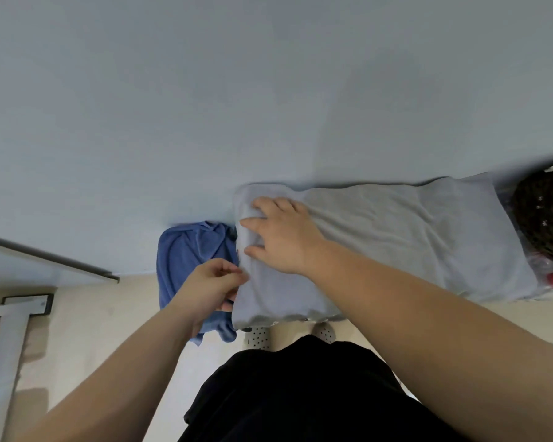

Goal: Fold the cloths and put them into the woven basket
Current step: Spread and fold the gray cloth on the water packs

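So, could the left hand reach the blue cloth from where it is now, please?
Probably yes: the blue cloth lies right beside the left hand, nothing between them. That hand is pinching the edge of the grey cloth, though, and would have to let go first.

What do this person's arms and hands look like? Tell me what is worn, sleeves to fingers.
The left arm and right arm are bare to the frame's edge: no sleeves show. The left hand and right hand wear no gloves; no ring, watch or bracelet is visible. A black garment shows below.
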